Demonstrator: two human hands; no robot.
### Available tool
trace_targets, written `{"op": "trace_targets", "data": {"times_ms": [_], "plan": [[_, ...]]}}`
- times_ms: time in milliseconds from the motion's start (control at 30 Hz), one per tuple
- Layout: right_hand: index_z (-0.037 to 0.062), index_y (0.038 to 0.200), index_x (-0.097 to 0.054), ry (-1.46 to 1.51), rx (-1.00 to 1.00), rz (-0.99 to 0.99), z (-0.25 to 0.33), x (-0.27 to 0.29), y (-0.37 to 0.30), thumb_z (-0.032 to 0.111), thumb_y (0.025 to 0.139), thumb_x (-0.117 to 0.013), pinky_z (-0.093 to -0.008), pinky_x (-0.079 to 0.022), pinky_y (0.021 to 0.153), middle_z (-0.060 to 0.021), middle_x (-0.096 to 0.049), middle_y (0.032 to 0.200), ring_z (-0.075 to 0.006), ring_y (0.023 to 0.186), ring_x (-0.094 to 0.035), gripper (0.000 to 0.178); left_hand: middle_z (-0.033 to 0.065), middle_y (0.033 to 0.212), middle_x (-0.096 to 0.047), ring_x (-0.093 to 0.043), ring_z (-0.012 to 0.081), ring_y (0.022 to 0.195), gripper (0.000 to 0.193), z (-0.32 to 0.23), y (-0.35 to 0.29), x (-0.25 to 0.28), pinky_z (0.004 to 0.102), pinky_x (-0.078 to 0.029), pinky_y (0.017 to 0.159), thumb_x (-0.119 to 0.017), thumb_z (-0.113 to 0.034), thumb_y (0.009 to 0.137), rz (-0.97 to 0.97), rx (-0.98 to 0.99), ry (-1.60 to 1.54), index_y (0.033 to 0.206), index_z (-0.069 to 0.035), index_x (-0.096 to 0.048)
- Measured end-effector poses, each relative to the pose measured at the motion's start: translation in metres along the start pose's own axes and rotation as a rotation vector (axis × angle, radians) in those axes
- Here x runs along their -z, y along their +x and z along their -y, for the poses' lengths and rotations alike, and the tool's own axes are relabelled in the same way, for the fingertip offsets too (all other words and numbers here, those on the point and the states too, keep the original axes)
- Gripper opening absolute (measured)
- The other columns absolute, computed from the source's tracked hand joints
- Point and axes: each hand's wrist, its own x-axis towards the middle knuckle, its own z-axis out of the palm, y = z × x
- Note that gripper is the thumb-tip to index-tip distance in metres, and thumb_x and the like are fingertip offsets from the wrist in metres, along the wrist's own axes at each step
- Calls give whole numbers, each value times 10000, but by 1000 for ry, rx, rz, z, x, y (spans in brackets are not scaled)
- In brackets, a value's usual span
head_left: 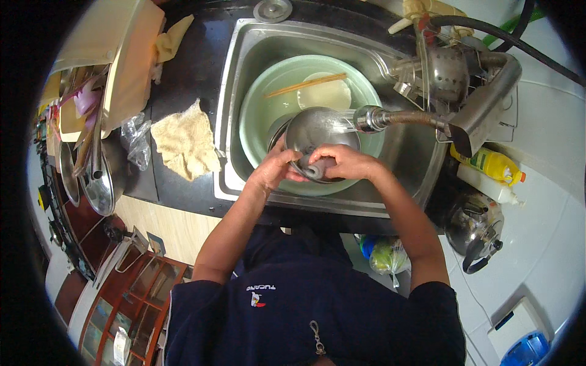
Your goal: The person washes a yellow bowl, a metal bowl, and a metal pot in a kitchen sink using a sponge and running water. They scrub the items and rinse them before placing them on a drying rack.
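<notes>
A metal bowl (308, 131) is tilted over a pale green basin (249, 122) in the steel sink (229, 104). My left hand (274, 168) grips the bowl's near left rim. My right hand (345, 162) is closed at the near edge, pressing a small greyish wad (315, 170) against the metal; its material is unclear. Water from the faucet head (368, 119) sprays into the bowl. Behind it in the basin lie wooden chopsticks (305, 85) and a whitish dish (332, 97). Another metal vessel (278, 131) shows partly behind the bowl, on its left.
A beige cloth (186, 143) lies on the dark counter left of the sink, near a crumpled plastic bag (137, 140). Further left stands a cream container (131, 67) with utensils. To the right are a yellow bottle (491, 165) and a metal kettle (473, 226).
</notes>
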Motion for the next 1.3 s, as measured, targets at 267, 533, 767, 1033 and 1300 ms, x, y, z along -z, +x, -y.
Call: {"op": "trace_targets", "data": {"times_ms": [267,533,767,1033,1300], "plan": [[130,948,-595,-740,134,-787,0,6,29,65,730,-562,-426,-461,747,-90,-586,931,-305,890,-573,230,118,1208,-481,-609,257,929,758,9,-4,-16,356,-578,621,-524,-125,750,-4,-28,-47,1405,-128,-143],[27,1088,-525,-417,-480,-338,11,-19,20,224,730,-605,-445,-459,808,-206,-608,1013,-362,966,-585,416,117,1221,-464,-594,236,933,753,22,2,-12,351,-584,616,-517,-83,740,-34,-72,-111,1404,-129,-165],[31,1120,-492,-306,-232,-948,-8,-15,57,252,774,-656,-392,-433,855,-185,-583,1047,-311,995,-568,442,90,1166,-484,-567,195,959,755,20,-7,-12,318,-580,619,-523,-21,723,-85,-61,-134,1390,-126,-187],[43,1159,-480,-415,-360,-1153,17,-15,33,221,794,-619,-429,-428,863,-198,-558,1093,-369,1001,-540,429,51,1243,-466,-555,152,974,809,6,-13,-25,257,-550,632,-544,8,729,-158,-170,-50,1430,-170,-181],[28,1177,-466,354,-38,-575,10,-30,57,148,802,-579,-338,-418,877,-126,-556,1082,-226,1008,-535,410,89,1201,-478,-566,181,955,708,6,-12,-10,333,-573,648,-597,-60,737,-97,-133,-61,1363,-97,-267]]}}
